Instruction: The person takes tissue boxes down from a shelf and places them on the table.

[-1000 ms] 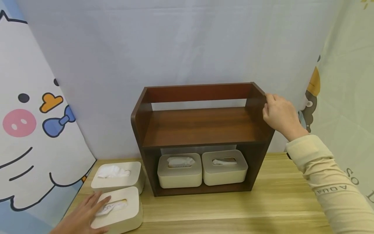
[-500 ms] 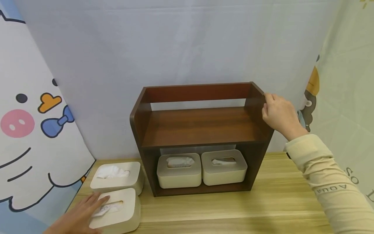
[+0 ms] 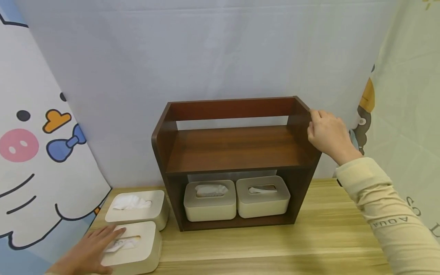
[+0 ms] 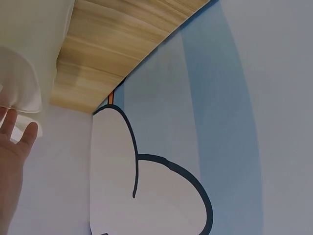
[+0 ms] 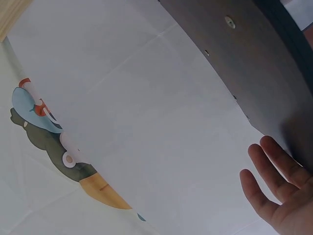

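In the head view my left hand (image 3: 87, 250) lies over the left end of the front tissue box (image 3: 144, 244), thumb along its front and fingertips on its top near the tissue slot. The left wrist view shows these fingertips (image 4: 31, 129) against the pale box. Another tissue box (image 3: 156, 204) sits just behind. At the right, my right hand (image 3: 330, 133) grips the upper edge of the dark brown desktop shelf (image 3: 237, 147). The right wrist view has several fingers (image 5: 276, 169) of that hand along the outer side panel.
Two more tissue boxes (image 3: 210, 208) stand side by side in the shelf's lower compartment. Shelf and boxes rest on a wood-grain table (image 3: 220, 252). A grey-white curtain (image 3: 206, 49) hangs behind, with a cartoon-printed cloth (image 3: 44, 183) on the left.
My left hand and the front tissue box have slid slightly left. My right hand keeps its hold on the shelf, and the view has shifted a little.
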### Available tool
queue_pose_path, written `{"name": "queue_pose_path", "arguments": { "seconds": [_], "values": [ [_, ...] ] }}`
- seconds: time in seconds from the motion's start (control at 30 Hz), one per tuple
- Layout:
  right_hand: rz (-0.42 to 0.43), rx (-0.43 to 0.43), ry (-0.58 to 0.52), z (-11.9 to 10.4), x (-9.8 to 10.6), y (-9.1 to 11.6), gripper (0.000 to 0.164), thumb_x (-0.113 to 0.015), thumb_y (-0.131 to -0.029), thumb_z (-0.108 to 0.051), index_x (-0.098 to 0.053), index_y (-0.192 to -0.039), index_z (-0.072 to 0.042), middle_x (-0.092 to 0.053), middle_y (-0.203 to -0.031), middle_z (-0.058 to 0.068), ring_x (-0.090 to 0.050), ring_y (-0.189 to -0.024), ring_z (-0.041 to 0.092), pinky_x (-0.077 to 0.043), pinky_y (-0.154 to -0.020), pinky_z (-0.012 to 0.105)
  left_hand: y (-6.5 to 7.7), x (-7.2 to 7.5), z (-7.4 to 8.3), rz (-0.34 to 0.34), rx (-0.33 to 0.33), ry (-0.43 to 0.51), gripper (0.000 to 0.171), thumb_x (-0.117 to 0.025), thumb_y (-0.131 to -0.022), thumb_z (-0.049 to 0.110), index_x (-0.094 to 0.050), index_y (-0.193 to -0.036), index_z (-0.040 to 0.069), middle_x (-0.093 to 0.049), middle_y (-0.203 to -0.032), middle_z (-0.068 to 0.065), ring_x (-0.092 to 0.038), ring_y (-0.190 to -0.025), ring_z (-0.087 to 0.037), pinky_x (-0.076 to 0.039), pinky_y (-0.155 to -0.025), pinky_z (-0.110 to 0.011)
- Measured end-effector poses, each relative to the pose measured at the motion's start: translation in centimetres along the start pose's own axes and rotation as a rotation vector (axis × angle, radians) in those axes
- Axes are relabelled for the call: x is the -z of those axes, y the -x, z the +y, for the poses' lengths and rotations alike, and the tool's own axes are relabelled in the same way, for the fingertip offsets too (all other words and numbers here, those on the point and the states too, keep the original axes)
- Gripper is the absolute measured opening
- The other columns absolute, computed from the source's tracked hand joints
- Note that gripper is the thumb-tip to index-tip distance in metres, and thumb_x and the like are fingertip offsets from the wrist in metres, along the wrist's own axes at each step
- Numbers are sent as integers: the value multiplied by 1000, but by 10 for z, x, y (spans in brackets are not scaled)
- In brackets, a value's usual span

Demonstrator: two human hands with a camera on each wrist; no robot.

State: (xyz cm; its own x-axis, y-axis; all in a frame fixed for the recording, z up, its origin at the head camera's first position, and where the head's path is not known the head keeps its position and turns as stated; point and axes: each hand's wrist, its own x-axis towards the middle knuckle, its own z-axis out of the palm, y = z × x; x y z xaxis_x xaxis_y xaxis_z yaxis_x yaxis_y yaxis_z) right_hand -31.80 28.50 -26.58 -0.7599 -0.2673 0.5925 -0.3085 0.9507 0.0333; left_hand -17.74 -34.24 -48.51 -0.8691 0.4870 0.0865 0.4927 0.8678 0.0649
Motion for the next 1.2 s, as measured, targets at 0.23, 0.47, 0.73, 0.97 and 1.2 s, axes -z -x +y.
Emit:
{"name": "queue_pose_path", "arguments": {
  "seconds": [0.23,0.47,0.73,0.97,1.2],
  "values": [
    [-21,-6,0,0,1,0,38,-41,-89,-9,-47,-121,11,-55,-110,32,-53,-95,49,-44,-71,58,-5,6,5,-52,52,5,110,-61,-50,77,-40,-135,11,-43,-134,-22,-43,-117,-43,-35,-85,-60],
    [-19,-6,0,0,2,0,39,-42,-89,-9,-47,-122,12,-55,-110,33,-53,-94,49,-43,-70,59,-21,16,30,132,-16,-33,88,-66,-63,67,-47,-132,15,-53,-127,-10,-52,-110,-34,-42,-80,-55],
    [-12,-2,0,-2,1,-2,38,-41,-89,-9,-47,-121,11,-55,-108,32,-54,-92,49,-44,-69,58,-44,20,58,196,-66,-51,68,-67,-75,53,-51,-130,16,-56,-125,-1,-54,-109,-22,-44,-83,-48],
    [-23,-6,6,-3,0,-2,39,-41,-90,-10,-46,-122,12,-54,-110,33,-53,-94,49,-44,-71,58,-63,10,84,214,-152,-78,62,-60,-80,54,-51,-129,17,-55,-123,5,-54,-109,-15,-47,-85,-41],
    [-10,-2,11,-3,0,-1,39,-42,-89,-9,-46,-121,12,-54,-109,33,-53,-92,49,-44,-69,57,-91,0,110,243,-301,-50,66,-56,-81,58,-45,-134,18,-54,-123,4,-53,-109,-14,-47,-87,-40]
  ]
}}
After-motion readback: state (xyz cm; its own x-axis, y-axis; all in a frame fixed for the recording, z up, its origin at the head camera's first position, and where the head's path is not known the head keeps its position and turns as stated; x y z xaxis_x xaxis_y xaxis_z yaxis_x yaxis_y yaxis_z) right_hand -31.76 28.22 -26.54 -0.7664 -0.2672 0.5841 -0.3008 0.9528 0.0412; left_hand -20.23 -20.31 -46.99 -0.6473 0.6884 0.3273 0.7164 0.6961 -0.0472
